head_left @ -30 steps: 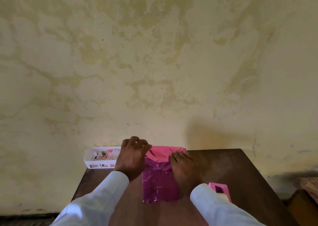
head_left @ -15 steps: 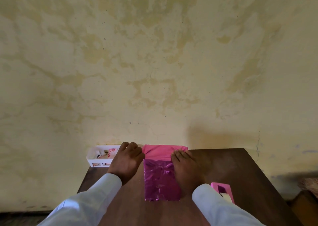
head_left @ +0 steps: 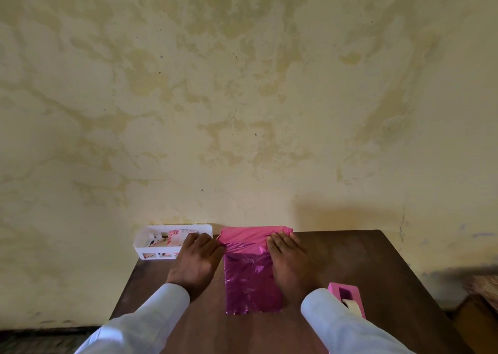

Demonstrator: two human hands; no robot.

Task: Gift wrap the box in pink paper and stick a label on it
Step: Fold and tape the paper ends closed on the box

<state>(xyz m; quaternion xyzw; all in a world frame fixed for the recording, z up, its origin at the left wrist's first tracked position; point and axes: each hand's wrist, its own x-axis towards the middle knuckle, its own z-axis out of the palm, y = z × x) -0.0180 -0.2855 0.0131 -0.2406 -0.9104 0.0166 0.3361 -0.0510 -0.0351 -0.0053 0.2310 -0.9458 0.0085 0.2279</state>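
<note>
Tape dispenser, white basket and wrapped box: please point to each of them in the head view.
tape dispenser (head_left: 358, 300), head view, on its pink body beside the slot.
white basket (head_left: 141, 247), head view, on its left front wall.
wrapped box (head_left: 250, 283), head view, on its glossy top face.

1. The pink paper (head_left: 252, 281) is a thin, foil-like sheet. Its near, darker magenta part is glossy and crinkled, with bright glints.
2. The far end of the same paper is a lighter pink and looks matt, with soft folds.
3. The table (head_left: 363, 267) is dark brown wood, smooth, with a dull sheen.
4. The basket (head_left: 151, 248) is smooth white plastic with slotted walls.
5. The tape dispenser (head_left: 347, 293) is smooth pink plastic with little shine; the finish of the pale roll in it cannot be told.
6. The sleeves (head_left: 161, 313) are white cloth, fine and matt.
7. The wall (head_left: 242, 98) is matt, yellowish painted plaster, blotchy and uneven, with a thin crack.
</note>
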